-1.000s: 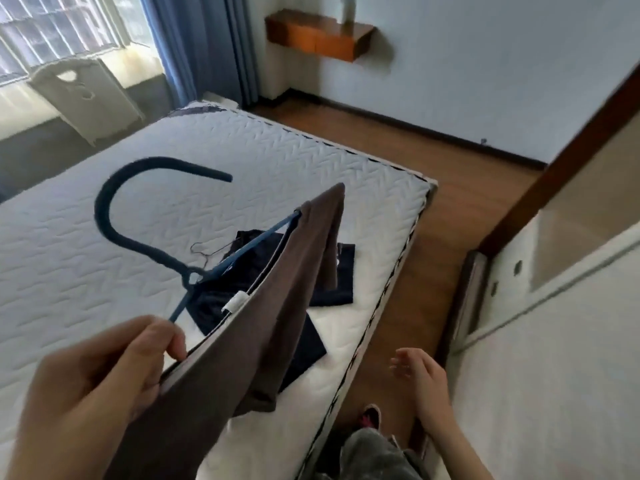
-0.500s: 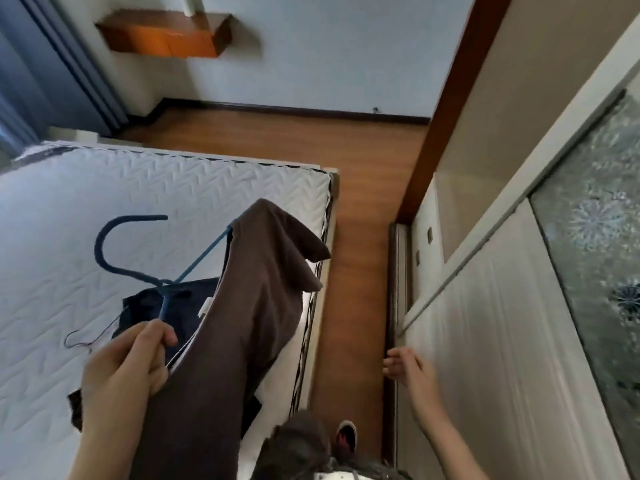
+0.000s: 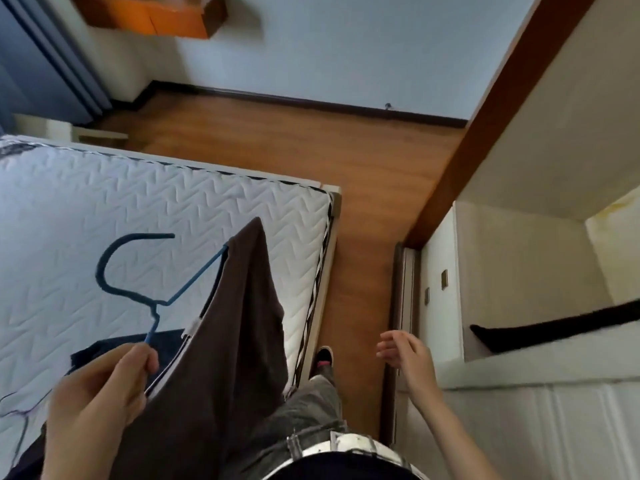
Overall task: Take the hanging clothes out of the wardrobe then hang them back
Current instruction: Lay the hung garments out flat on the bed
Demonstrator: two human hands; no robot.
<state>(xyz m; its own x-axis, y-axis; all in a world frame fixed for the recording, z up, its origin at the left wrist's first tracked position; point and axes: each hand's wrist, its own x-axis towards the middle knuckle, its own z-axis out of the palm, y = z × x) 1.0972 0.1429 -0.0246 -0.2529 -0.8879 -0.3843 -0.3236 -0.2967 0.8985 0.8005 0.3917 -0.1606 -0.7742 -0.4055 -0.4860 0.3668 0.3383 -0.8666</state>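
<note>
My left hand point(image 3: 100, 403) is closed around the lower arm of a blue hanger point(image 3: 152, 285), thumb and fingers pinched on the wire just below its twisted neck; the hook curves up and to the left over the mattress point(image 3: 104, 209), its tip pointing right. A brown garment point(image 3: 239, 341) is draped on the hanger's right shoulder and falls past my wrist towards the bottom edge of the view, covering part of the mattress's right edge; a small white tag sits at its collar, just beside the hanger arm. On the mattress, near its front edge and partly behind my left hand, lies a dark navy garment point(image 3: 93, 353); a thin wire hanger point(image 3: 20, 410) lies at the front-left corner, only partly in view.

My right hand point(image 3: 405, 355) is empty, fingers loosely spread and a little curled; it hangs over the wooden floor point(image 3: 311, 147) near the wardrobe's sliding-door track point(image 3: 403, 289), and I cannot tell whether it touches the frame. The wardrobe point(image 3: 519, 258) stands open on the right; a dark item point(image 3: 554, 329) lies on its shelf. Below me I see grey trousers, a pale belt and one shoe point(image 3: 322, 356) on the floor between the mattress's right edge and the wardrobe. A wooden wall shelf point(image 3: 156, 12) hangs near the top, well apart from everything else; blue curtains point(image 3: 38, 60) fill the top-left corner.
</note>
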